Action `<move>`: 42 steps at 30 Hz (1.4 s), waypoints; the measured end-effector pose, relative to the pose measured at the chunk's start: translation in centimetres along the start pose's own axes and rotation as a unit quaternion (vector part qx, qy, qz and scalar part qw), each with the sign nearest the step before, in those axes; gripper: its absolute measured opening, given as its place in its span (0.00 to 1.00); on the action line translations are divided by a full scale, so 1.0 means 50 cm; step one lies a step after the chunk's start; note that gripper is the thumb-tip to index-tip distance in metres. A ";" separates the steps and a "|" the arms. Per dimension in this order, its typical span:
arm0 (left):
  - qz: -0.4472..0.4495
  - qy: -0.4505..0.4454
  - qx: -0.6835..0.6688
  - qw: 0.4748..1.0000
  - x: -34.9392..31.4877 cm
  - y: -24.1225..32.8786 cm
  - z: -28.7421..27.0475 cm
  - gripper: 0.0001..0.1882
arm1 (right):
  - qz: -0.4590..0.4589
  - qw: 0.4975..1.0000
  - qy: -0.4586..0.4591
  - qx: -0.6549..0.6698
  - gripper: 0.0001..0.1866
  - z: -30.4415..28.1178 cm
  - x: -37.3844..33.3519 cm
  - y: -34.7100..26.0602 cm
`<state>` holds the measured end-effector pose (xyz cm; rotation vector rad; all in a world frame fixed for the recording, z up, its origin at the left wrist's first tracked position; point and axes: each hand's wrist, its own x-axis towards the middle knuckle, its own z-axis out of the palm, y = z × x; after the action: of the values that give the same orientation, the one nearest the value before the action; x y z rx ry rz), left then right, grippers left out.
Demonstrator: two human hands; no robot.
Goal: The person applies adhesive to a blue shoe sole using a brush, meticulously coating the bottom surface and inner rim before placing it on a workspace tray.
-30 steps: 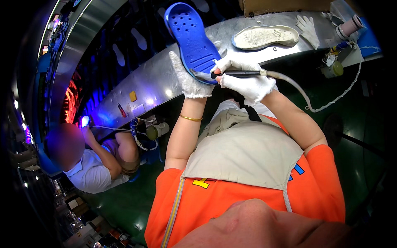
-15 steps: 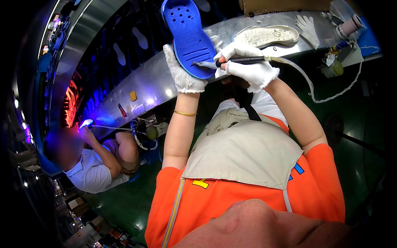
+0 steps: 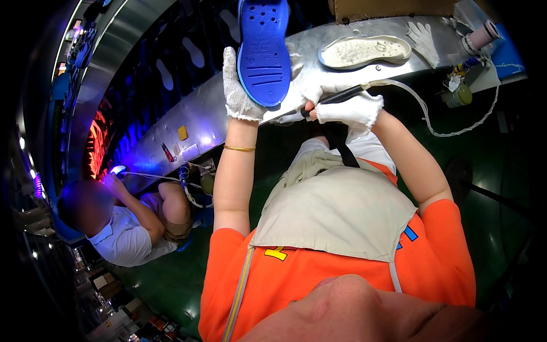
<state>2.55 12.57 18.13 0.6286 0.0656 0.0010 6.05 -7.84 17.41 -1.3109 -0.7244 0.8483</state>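
A blue shoe sole [image 3: 264,60], perforated at its toe end and grooved near the heel, lies face up in my gloved left hand [image 3: 240,101]. My fingers wrap round its edge, the thumb along its left side and the fingertips showing at the right. My right hand [image 3: 350,113], in a white glove with bare fingertips, grips a black-handled brush [image 3: 341,95]. A clear hose [image 3: 424,111] runs from the handle's rear end. The brush points left, below and apart from the sole's heel. Its tip is hard to make out against the bench.
On the metal bench [image 3: 211,108] lie a white sole [image 3: 364,51], a spare glove [image 3: 423,43] and a yellow block [image 3: 182,133]. A cardboard box [image 3: 393,8] stands behind. Dark conveyor racks fill the far left. At the left sits a co-worker [image 3: 131,228] holding a lit object.
The brush has come off the sole's heel and dropped below it. My left hand has moved the sole left and farther away, turning it more upright.
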 end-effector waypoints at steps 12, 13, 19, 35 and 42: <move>-0.110 0.077 0.114 0.984 0.015 0.027 0.000 0.24 | -0.140 0.974 -0.020 -0.177 0.07 -0.012 0.054 -0.012; -0.126 0.080 0.118 0.982 0.018 0.027 -0.002 0.23 | -0.057 0.981 -0.027 -0.183 0.08 -0.014 0.053 -0.023; -0.168 0.137 0.234 0.948 0.018 0.025 -0.003 0.22 | 0.070 0.981 -0.037 -0.179 0.08 -0.042 0.065 -0.053; -0.239 0.090 0.252 0.934 0.026 0.025 0.004 0.30 | -0.034 0.949 -0.024 -0.312 0.07 -0.088 0.046 -0.084; -0.139 0.042 0.109 0.983 0.006 0.024 -0.011 0.30 | -0.084 0.984 -0.007 -0.154 0.09 -0.103 0.024 -0.085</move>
<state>2.85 13.89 18.37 0.8346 0.2376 -0.2536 11.53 -9.70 20.94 -1.4944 -0.9916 0.6254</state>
